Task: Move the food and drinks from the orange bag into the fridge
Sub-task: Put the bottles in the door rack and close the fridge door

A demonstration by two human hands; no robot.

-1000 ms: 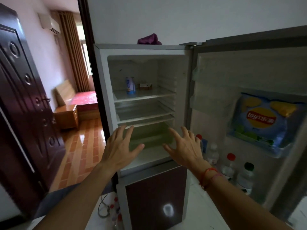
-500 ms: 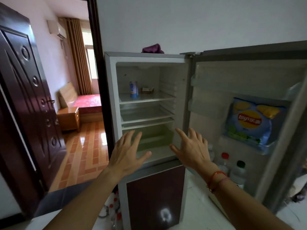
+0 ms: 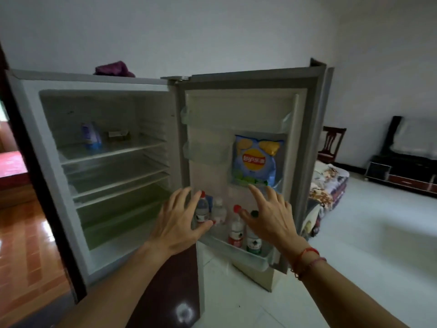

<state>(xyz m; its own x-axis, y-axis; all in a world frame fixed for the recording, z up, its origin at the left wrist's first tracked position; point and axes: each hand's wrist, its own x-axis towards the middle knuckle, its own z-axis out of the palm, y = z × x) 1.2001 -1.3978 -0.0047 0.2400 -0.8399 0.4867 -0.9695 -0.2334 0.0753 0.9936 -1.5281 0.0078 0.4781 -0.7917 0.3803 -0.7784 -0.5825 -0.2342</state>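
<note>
The fridge [image 3: 30, 129] stands open, its door [image 3: 307, 162] swung to the right. A blue chips bag [image 3: 256, 159] sits in the door's middle rack. Several bottles [image 3: 236, 230] with red, white and dark caps stand in the bottom door rack. A blue-white carton [image 3: 91, 136] and a small box [image 3: 118, 134] rest on the top shelf. My left hand [image 3: 179, 223] and my right hand [image 3: 272, 216] hover with spread fingers in front of the door's bottles, holding nothing. The orange bag is out of view.
A purple cloth [image 3: 113, 69] lies on top of the fridge. Right of the door are a patterned folded blanket [image 3: 328, 185], a dark wooden chair [image 3: 331, 143] and a low black cabinet [image 3: 402, 171]. A dark door frame [image 3: 47, 209] borders the fridge on the left.
My view has swung right, from the shelves toward the open door. Both hands moved right with it and now hover before the door's bottles instead of the lower shelf.
</note>
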